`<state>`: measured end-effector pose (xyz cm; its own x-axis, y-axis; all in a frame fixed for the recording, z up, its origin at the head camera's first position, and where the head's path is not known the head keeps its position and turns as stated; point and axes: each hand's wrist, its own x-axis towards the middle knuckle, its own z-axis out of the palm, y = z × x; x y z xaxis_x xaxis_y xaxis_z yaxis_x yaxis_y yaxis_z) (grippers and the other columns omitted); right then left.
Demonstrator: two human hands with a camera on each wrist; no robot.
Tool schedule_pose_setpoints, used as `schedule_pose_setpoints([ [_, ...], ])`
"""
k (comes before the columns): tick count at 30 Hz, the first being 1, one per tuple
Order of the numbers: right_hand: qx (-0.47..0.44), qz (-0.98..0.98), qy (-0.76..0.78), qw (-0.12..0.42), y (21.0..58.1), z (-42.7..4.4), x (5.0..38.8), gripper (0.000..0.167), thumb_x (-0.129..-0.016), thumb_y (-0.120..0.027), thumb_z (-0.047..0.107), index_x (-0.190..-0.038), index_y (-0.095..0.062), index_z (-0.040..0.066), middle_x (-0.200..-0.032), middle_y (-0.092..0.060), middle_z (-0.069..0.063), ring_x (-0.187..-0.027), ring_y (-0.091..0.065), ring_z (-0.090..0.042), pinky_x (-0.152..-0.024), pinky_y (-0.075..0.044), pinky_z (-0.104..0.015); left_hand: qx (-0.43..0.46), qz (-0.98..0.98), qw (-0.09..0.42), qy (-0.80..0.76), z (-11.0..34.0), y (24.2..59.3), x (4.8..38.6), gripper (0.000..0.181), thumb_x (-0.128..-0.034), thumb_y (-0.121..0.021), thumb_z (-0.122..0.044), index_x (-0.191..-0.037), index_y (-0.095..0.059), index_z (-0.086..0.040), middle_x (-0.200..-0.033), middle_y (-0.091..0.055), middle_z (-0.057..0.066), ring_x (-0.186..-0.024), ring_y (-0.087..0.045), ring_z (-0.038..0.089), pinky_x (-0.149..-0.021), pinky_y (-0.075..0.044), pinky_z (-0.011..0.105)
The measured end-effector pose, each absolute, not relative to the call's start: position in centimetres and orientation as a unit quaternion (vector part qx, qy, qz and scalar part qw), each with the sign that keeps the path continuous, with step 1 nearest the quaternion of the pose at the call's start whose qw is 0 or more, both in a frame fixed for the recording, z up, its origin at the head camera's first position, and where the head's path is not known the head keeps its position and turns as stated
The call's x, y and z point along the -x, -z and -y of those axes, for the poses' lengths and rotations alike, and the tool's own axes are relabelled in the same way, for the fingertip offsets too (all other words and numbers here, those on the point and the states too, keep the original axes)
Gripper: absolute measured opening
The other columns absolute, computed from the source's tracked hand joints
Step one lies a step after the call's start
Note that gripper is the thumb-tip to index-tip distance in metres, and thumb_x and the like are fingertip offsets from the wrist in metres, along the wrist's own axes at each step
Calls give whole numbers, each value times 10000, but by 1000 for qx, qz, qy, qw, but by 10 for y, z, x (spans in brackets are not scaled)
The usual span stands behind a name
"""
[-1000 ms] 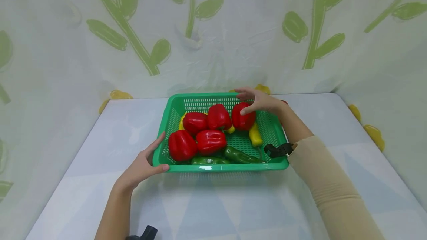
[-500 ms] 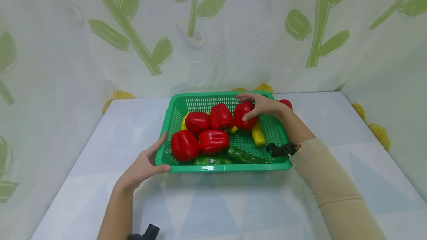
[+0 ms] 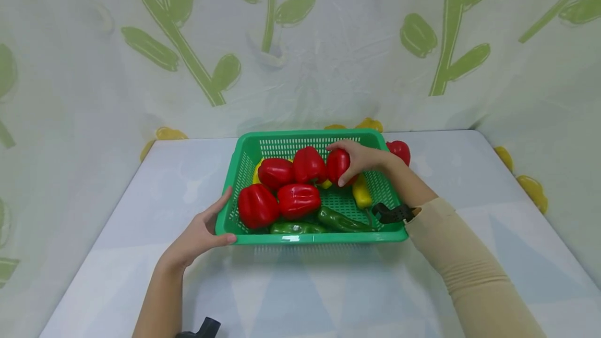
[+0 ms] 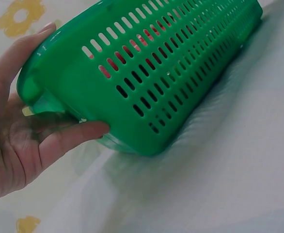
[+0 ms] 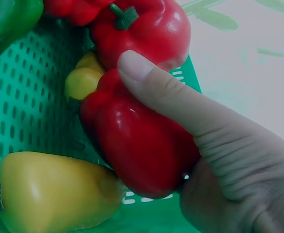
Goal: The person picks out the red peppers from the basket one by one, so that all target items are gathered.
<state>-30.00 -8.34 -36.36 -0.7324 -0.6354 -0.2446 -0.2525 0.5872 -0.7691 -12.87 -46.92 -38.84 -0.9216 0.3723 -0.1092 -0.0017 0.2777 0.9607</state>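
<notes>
My right hand [image 3: 359, 160] grips a red bell pepper [image 5: 142, 141] in the back right part of the green basket [image 3: 319, 239]. In the right wrist view the thumb lies across the pepper's top, and the other fingers are mostly hidden behind it. My left hand [image 3: 201, 233] holds the basket's front left corner, with the thumb [image 4: 74, 138] against its outer wall and a finger along the rim. Beside the gripped pepper sits another red bell pepper [image 3: 308, 165]. A yellow pepper [image 3: 361, 192] lies just in front of it.
Several more red bell peppers [image 3: 258, 206] fill the basket's left side. Green peppers [image 3: 345, 220] lie along its front wall. Outside, behind the right forearm, a red pepper-like item [image 3: 399, 151] rests on the table [image 3: 291, 296]. A flower-patterned cloth [image 3: 328, 67] rises behind.
My right hand has come down and closed round the red bell pepper, its fingers nearer together than before. The left hand keeps its place on the basket corner.
</notes>
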Motion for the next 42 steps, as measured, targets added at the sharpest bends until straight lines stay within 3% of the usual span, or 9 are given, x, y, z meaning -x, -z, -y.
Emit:
schedule_pose_setpoints([
  [8, 277, -884, 309, 215, 365, 84, 300, 856, -657, -850, 242, -1369, -386, 140, -1373, -344, -175, -1272, -245, -383, -883, -493, -488, -120, -784, 155, -589, 470, 389, 129, 884, -829, -686, -115, -1526, -148, -192, -1588, -99, 84, -1375, -210, 380, -845, -520, 254],
  [23, 289, -857, 369, 216, 366, 79, 299, 729, -680, -837, 184, -1292, -449, 113, -1280, -465, -136, -1168, -436, -327, -788, -552, -385, -123, -773, 160, -601, 471, 393, 128, 888, -833, -686, -104, -1528, -138, -184, -1590, -83, 82, -1394, -171, 381, -868, -501, 233],
  [42, 304, -826, 439, 178, 339, 68, 293, 650, -724, -803, 116, -1272, -457, 67, -1291, -455, -153, -1132, -467, -346, -803, -547, -411, -128, -776, 157, -598, 470, 390, 129, 887, -829, -685, -108, -1528, -145, -187, -1583, -89, 118, -1389, -166, 390, -857, -513, 249],
])
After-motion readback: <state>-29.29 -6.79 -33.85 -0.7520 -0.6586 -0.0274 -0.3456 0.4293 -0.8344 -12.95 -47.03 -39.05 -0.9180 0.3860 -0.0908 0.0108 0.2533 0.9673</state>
